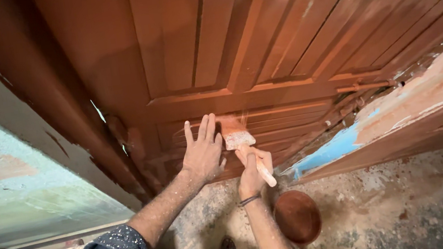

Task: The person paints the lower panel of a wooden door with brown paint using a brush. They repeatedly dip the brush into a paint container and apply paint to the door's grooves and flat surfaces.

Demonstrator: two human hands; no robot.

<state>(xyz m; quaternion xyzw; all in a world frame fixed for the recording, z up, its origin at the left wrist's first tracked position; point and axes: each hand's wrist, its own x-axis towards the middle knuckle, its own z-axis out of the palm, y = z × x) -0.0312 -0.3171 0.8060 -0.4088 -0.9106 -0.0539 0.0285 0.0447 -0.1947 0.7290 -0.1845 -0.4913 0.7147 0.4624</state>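
My right hand (251, 174) grips the pale handle of a flat paintbrush (239, 139), whose reddish bristles press against the lower panel of a red-brown wooden door (254, 31). Just to the left of the brush, my left hand (202, 152) lies flat on the same lower panel with its fingers spread, holding nothing. A dark band circles my right wrist. Both forearms and my dark sleeve are speckled with pale paint.
A round bowl of red-brown paint (297, 216) sits on the stained concrete floor right of my right arm. A second door leaf (423, 106) with blue and bare patches angles in at right. A greenish wall (2, 186) and grey frame stand at left.
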